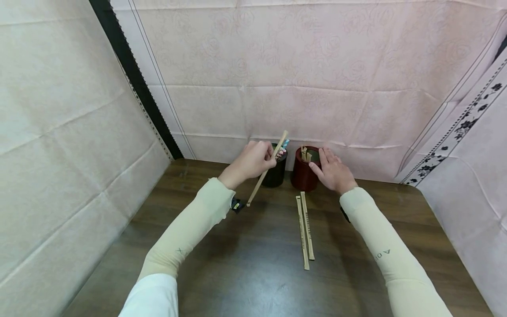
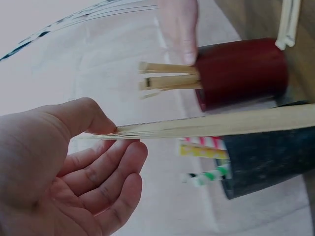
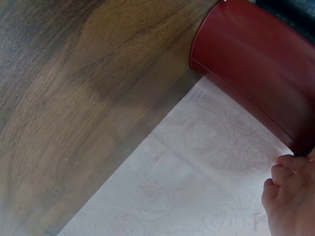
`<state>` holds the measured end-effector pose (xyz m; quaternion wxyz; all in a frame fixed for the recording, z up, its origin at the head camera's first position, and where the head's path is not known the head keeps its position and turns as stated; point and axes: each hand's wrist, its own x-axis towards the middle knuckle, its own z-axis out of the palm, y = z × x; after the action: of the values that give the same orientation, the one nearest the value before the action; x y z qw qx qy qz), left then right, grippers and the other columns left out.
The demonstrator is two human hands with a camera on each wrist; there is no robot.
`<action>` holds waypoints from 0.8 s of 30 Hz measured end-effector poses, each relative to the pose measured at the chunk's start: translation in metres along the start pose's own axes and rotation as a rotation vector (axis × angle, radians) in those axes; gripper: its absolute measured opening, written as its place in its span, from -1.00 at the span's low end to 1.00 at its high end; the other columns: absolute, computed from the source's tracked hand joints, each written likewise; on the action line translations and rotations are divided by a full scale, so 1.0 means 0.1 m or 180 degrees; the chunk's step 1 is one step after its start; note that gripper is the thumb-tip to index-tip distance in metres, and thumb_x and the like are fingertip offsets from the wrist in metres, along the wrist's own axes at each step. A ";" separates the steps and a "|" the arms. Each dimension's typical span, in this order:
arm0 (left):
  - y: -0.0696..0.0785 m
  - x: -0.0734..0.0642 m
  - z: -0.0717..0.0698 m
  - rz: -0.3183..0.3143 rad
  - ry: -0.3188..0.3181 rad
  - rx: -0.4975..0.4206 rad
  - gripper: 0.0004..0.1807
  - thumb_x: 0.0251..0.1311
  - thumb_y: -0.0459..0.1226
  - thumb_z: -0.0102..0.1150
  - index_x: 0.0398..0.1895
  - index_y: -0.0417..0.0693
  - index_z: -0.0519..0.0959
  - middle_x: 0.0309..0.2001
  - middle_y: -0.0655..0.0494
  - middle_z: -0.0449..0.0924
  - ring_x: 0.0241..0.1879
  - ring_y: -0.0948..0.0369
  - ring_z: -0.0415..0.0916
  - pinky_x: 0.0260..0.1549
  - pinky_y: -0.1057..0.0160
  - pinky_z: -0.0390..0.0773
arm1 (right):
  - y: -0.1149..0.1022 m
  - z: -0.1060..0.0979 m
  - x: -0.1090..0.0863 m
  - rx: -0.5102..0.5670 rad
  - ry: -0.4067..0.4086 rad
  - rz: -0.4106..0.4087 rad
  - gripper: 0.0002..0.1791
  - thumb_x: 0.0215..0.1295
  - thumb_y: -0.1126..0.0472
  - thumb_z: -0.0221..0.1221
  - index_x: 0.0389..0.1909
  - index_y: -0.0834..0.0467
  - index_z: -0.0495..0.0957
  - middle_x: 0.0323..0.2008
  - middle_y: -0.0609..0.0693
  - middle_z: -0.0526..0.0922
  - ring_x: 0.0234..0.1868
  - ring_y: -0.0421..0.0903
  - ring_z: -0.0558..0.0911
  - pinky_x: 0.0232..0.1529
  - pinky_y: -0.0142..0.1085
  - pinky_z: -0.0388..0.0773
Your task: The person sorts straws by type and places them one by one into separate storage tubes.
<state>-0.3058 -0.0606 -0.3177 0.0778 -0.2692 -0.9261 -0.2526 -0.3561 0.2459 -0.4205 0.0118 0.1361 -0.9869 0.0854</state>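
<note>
My left hand (image 1: 253,160) pinches a long, slim paper-wrapped stick (image 1: 267,169) between thumb and fingers, slanted in front of a black cup (image 1: 274,175). In the left wrist view its other fingers are loosely bent beneath the stick. Several striped, straw-like sticks (image 2: 204,147) stand in the black cup. Beside it is a dark red cup (image 1: 304,176) holding several paper-wrapped sticks (image 2: 170,81). My right hand (image 1: 334,171) rests against the red cup's rim from the right, fingers extended in the head view; the right wrist view shows only part of it.
Two more paper-wrapped sticks (image 1: 305,231) lie side by side on the brown wood-grain table (image 1: 253,273), in front of the red cup. Pale patterned cloth (image 1: 301,88) hangs directly behind both cups, and more cloth (image 1: 59,154) hangs at the left.
</note>
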 end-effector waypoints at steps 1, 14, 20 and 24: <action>0.03 0.02 -0.03 0.0014 0.0038 -0.0014 -0.93 0.35 -0.29 0.27 -0.28 -0.10 0.63 -0.41 0.10 0.72 -0.45 0.24 0.64 -0.41 0.32 0.65 | 0.00 0.00 0.00 -0.0005 0.0003 0.0000 0.03 0.64 -0.42 -0.47 0.69 0.36 -0.25 0.70 0.37 -0.21 0.73 0.31 -0.14 0.70 0.17 -0.12; 0.34 0.29 -0.39 0.0161 0.0615 -0.0191 -0.92 0.39 -0.36 0.19 -0.23 -0.21 0.64 -0.30 -0.01 0.77 -0.32 0.19 0.69 -0.31 0.36 0.69 | 0.01 0.02 0.01 -0.0005 0.0012 0.0000 0.03 0.63 -0.43 -0.47 0.69 0.35 -0.24 0.70 0.36 -0.21 0.73 0.31 -0.14 0.71 0.16 -0.12; 0.45 0.41 -0.51 0.0230 0.0974 -0.0306 -0.91 0.40 -0.37 0.18 -0.22 -0.23 0.64 -0.27 -0.03 0.78 -0.29 0.19 0.72 -0.25 0.34 0.72 | 0.01 0.02 0.01 -0.0028 0.0024 0.0000 0.04 0.63 -0.44 -0.48 0.69 0.35 -0.25 0.70 0.36 -0.21 0.73 0.31 -0.13 0.71 0.16 -0.11; 0.51 0.51 -0.57 0.0233 0.1212 -0.0421 -0.89 0.40 -0.33 0.19 -0.19 -0.20 0.66 -0.27 0.02 0.80 -0.29 0.24 0.73 -0.24 0.37 0.71 | 0.01 0.01 0.02 -0.0031 0.0034 -0.0005 0.04 0.63 -0.43 -0.48 0.69 0.36 -0.24 0.70 0.37 -0.20 0.73 0.31 -0.12 0.70 0.16 -0.11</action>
<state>-0.3211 -0.0290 -0.2325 0.2428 -0.2546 -0.8657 -0.3561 -0.3582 0.2462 -0.4220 0.0178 0.1363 -0.9872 0.0813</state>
